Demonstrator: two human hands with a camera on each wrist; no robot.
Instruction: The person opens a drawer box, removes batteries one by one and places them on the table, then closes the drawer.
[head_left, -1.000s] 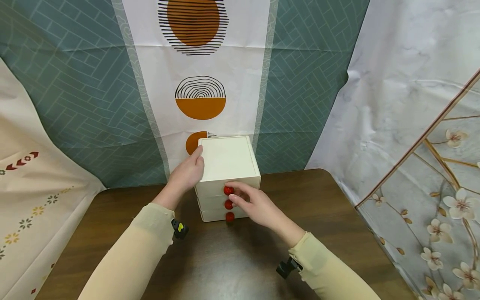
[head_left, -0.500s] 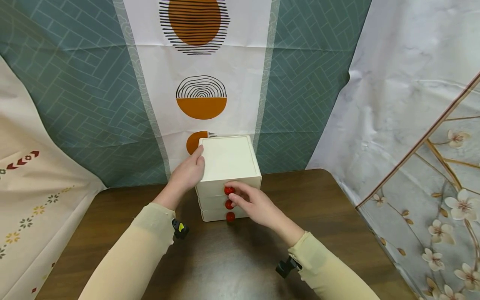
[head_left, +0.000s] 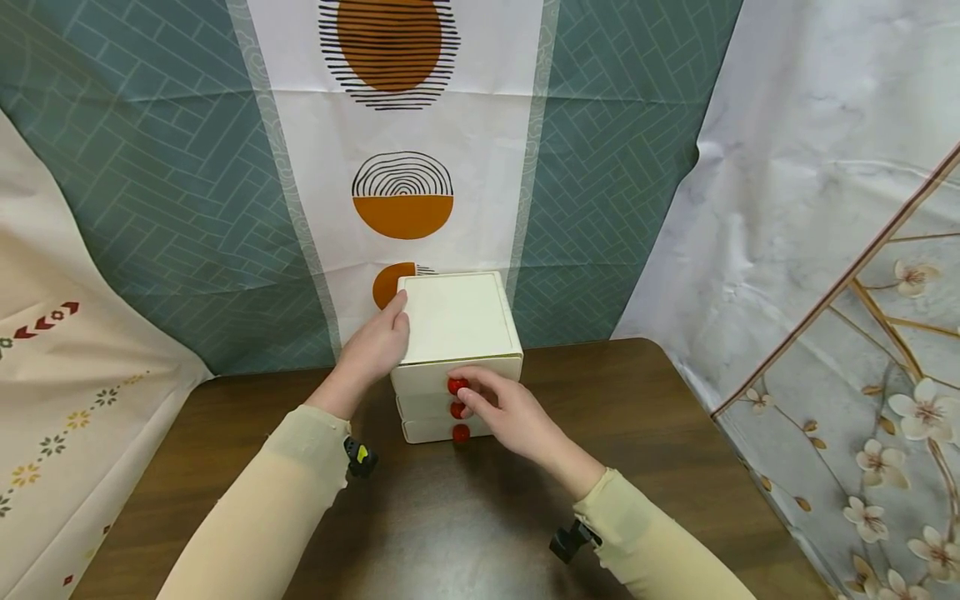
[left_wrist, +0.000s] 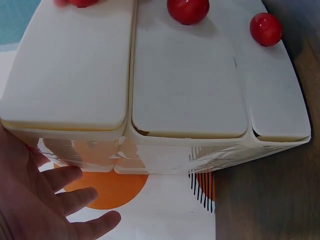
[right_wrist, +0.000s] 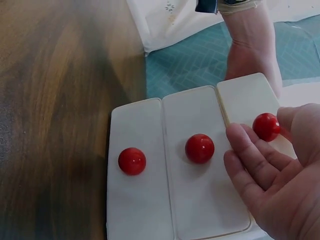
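A small white drawer cabinet [head_left: 457, 317] with three stacked drawers stands on the table, a round red knob on each front. My right hand [head_left: 517, 412] pinches the top drawer's knob [right_wrist: 266, 127] between thumb and fingers. That top drawer [left_wrist: 70, 70] sits slightly forward, with a thin gap under the cabinet's top. My left hand [head_left: 375, 343] rests against the cabinet's left side and top edge, its fingers fairly straight and spread in the left wrist view. The middle knob [right_wrist: 199, 148] and the bottom knob [right_wrist: 132, 161] are untouched, their drawers closed.
The dark wooden table [head_left: 450, 525] extends in front of the cabinet and to both sides. A patterned cloth [head_left: 405, 125] hangs right behind it. A cream cloth [head_left: 82, 400] hangs at the left and a floral cloth [head_left: 862, 375] at the right.
The top drawer has come slightly toward me, and my right hand with its knob has moved a little forward of the cabinet. My left hand has stayed in place.
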